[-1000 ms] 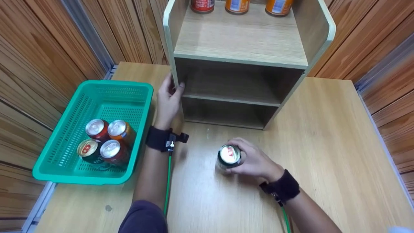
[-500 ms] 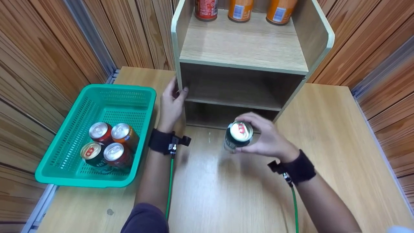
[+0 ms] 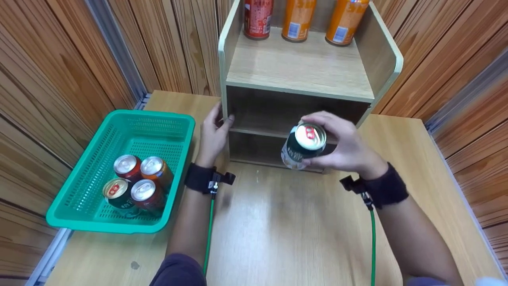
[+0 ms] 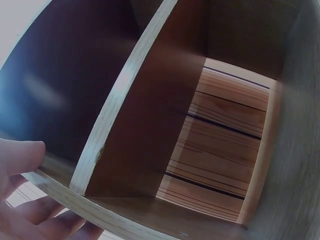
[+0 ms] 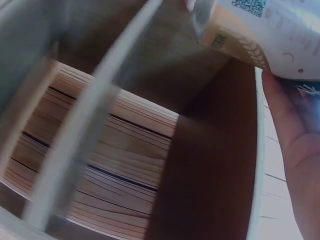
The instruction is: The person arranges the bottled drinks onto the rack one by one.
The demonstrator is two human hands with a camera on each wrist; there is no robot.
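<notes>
Can up and off the worktop!
Head view: right hand grasps it before the shelf unit, left hand grips the unit's side; keeping the can level, clear of the unit, looks wise. Left wrist: that grip straddles the panel edge. Right wrist: pale lower body, QR code, dark green above.
</notes>
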